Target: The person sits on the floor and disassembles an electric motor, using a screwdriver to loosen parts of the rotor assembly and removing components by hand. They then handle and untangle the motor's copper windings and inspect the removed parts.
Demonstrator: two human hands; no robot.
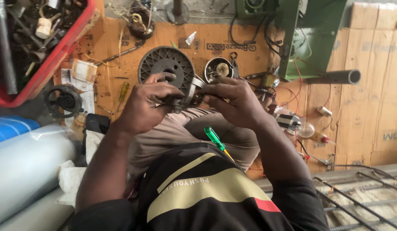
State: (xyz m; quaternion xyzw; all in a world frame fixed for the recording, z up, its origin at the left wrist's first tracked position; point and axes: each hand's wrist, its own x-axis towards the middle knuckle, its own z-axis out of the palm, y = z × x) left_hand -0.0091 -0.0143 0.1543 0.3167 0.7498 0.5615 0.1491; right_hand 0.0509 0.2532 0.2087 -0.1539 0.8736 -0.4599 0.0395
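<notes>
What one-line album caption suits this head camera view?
Both hands, left hand and right hand, grip a small metal part above a grey slotted wheel.

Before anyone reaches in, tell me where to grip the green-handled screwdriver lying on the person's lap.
Grip the green-handled screwdriver by its translucent green handle, coming from the upper left. The handle end lies free on the brown trousers, just below the right hand; the shaft slants down-right toward the black shirt, leaving less room there.
</notes>
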